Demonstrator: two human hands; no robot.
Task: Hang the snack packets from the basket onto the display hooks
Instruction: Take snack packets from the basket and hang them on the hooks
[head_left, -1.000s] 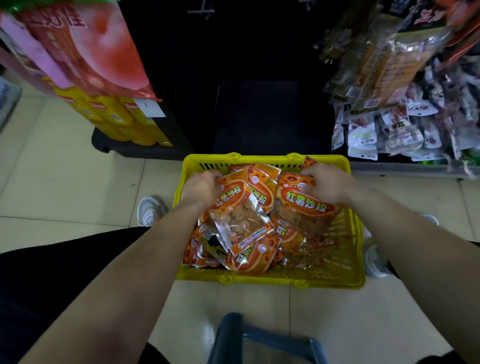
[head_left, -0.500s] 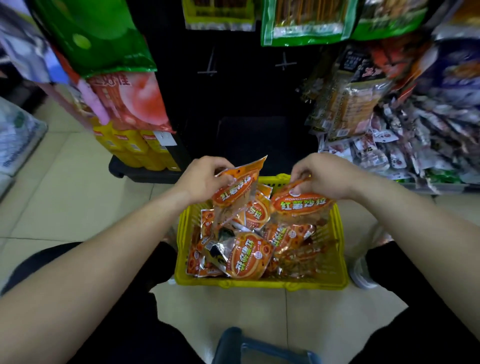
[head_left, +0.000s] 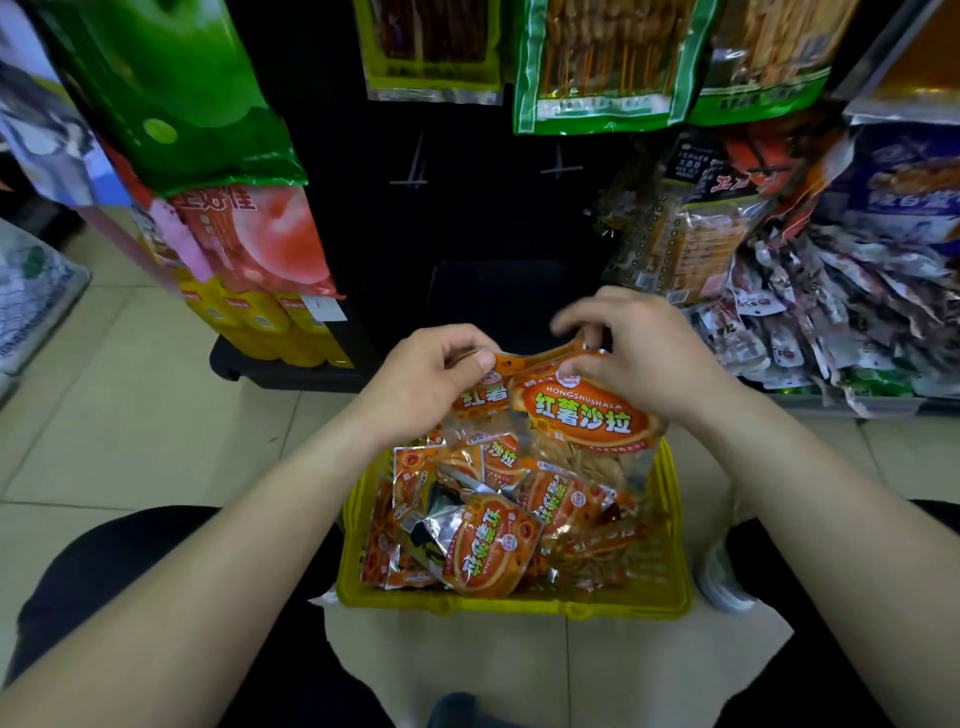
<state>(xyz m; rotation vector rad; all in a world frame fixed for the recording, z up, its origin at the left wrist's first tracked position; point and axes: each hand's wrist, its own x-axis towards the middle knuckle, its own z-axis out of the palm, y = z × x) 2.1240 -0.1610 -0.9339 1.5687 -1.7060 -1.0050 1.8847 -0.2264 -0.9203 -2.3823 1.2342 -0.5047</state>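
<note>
— What's the floor (head_left: 104, 395) like?
— Pale cream tiles with thin grout lines, softly glossy.
— And straight ahead?
— A dark display panel (head_left: 467, 218) at upper centre, with packed shelving (head_left: 857, 332) crowding the right edge.

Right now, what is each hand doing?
Left hand: closed on an orange snack packet.
Right hand: closed on another orange packet.

Glossy foil-and-clear-film snack packets (head_left: 582, 415) are gleaming orange; the yellow basket (head_left: 675, 545) is showing slatted, smooth moulded plastic; the floor tiles (head_left: 130, 415) are shining faintly, glazed and smooth; the display hooks (head_left: 415, 166) are looking like thin pale metal wire
</note>
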